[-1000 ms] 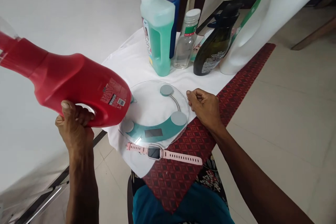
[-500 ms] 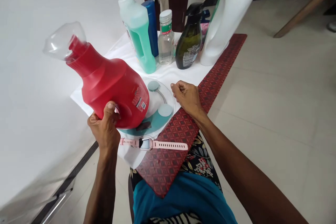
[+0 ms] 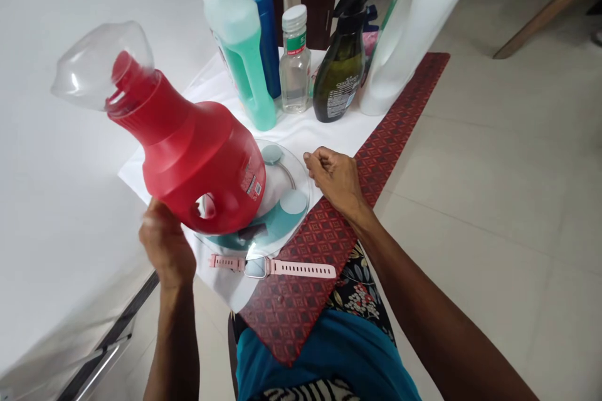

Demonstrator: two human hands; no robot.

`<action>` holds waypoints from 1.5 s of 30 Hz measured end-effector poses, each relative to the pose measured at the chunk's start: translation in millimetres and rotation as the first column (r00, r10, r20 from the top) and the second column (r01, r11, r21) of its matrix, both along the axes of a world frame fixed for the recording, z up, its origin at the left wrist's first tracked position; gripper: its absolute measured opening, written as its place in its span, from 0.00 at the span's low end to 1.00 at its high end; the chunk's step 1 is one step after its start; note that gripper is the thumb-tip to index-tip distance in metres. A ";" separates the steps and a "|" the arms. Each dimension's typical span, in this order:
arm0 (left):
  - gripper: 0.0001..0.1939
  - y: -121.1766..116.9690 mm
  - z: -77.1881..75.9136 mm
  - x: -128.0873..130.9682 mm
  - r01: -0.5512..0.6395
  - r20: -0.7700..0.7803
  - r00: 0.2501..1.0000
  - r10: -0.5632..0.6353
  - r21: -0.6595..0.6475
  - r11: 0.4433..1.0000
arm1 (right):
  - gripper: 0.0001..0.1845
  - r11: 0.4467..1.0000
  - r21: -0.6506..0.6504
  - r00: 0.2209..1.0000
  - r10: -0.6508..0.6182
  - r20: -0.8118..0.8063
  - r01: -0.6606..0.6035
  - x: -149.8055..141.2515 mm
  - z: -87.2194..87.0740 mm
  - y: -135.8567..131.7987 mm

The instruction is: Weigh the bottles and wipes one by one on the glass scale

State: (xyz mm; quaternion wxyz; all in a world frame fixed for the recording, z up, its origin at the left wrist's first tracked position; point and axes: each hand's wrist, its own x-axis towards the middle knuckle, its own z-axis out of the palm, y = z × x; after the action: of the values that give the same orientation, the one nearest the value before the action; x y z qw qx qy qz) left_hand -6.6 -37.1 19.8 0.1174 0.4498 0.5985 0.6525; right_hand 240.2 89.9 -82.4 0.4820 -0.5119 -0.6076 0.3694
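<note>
A large red detergent bottle [image 3: 202, 150] with a clear cap stands on the round glass weighing scale [image 3: 282, 222], covering its left part. My left hand [image 3: 167, 241] is just beside the bottle's lower left side, off its handle hole. Motion smears this hand and its fingers are partly hidden, so their pose is unclear. By the scale's right edge, my right hand [image 3: 335, 178] rests on the table with fingers curled in and nothing visible in them. A pink-strapped smartwatch [image 3: 301, 269] lies in front of the scale.
Behind the scale stand a green liquid bottle [image 3: 251, 69], a blue bottle [image 3: 269, 44], a clear white-capped bottle [image 3: 295, 75], a dark pump bottle [image 3: 339, 75] and a tall white bottle [image 3: 409, 31]. White cloth and a red patterned mat [image 3: 324, 232] cover the table beside the wall.
The red bottle has moved right and down from the left side onto the scale. My left hand has come off its handle. My right hand has stayed by the scale; the view has shifted.
</note>
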 end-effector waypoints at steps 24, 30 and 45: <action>0.36 121.1 49.8 4.5 -0.238 0.062 0.971 0.230 0.184 0.954 | 0.22 0.998 0.007 0.998 0.059 0.027 -0.060 5.0 5.1 3.6; 0.37 241.3 37.6 -39.2 -0.195 -0.014 0.980 0.197 0.092 0.977 | 0.22 0.998 0.028 0.998 0.057 0.015 -0.058 4.8 4.4 4.9; 0.40 384.8 -17.1 -30.4 -0.114 0.030 0.993 0.116 -0.058 0.992 | 0.21 0.998 -0.030 0.999 0.050 0.016 -0.050 4.7 4.9 5.6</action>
State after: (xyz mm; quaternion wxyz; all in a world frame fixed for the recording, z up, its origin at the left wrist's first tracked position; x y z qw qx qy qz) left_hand -37.0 347.7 2.7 0.1021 0.4001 0.6394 0.6486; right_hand 244.9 95.6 -77.5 0.4596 -0.5068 -0.6188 0.3860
